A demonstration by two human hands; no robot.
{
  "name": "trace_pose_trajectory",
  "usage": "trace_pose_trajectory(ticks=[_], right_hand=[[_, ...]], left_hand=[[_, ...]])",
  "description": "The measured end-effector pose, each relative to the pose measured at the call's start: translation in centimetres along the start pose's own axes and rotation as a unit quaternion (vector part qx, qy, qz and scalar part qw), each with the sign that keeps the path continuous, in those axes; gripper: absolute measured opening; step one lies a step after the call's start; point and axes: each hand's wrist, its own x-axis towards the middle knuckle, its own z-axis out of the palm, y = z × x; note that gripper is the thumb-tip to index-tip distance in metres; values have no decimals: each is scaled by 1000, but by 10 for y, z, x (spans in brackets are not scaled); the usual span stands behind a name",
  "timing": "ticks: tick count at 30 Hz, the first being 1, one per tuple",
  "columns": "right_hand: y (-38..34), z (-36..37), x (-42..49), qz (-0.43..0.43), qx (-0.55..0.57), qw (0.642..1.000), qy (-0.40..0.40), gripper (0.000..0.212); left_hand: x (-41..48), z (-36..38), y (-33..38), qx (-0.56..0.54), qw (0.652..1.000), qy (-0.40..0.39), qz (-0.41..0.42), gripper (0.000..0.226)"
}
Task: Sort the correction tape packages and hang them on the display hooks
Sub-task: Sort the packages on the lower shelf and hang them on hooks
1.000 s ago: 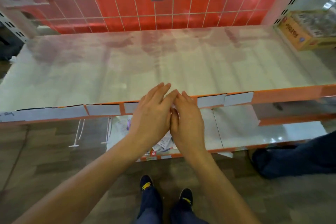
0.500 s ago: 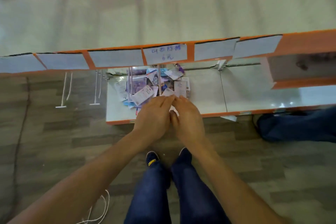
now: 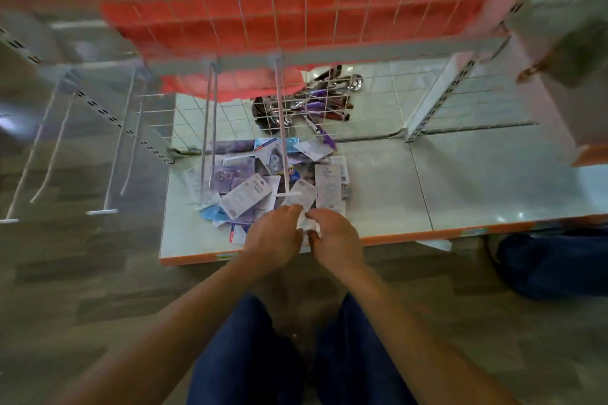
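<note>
A loose pile of correction tape packages (image 3: 263, 177), white, purple and blue cards, lies on the low shelf board (image 3: 411, 194). My left hand (image 3: 274, 235) and my right hand (image 3: 332, 237) meet at the pile's near edge. Together they pinch one white package (image 3: 304, 199) by its lower end. Its top sits just at the tip of a long white display hook (image 3: 283, 128) that reaches out from the rail above. A second hook (image 3: 207, 128) hangs to the left over the pile.
Several bare hooks (image 3: 108, 154) stick out at the left. Behind a wire grid (image 3: 329, 102) lie purple-handled metal utensils (image 3: 306, 102). An orange grid panel (image 3: 296, 19) stands at the back. A dark-clad person's leg (image 3: 552, 260) is at the right; my legs are below.
The view has dropped under the upper shelf, so the hooks, rail and pile now show close. My hands stay together and now hold a white package up at the hook's tip.
</note>
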Motion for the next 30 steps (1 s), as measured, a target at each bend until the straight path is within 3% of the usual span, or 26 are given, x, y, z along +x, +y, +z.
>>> trace_pose_trajectory(ticks=[8,13,19,23,28,30], right_hand=[[84,104,110,-17,-51,998,-24,34],[152,166,165,11,-143,989,-42,33],[209,193,207,56,-164,984,49,73],[221,197,230,46,-216,975,40,91],[224,210,243,37,-233,971,-39,78],[222,210,244,28,-229,973,-9,71]], left_hand=[[114,98,-60,12,1000,8,-1,54],[166,162,-85,18,1000,-19,10,59],[197,216,-104,31,999,-25,31,67],[203,234,-113,7,1000,-16,23,73],[195,249,-127,-14,999,26,21,75],[194,249,-127,-16,999,44,17,76]])
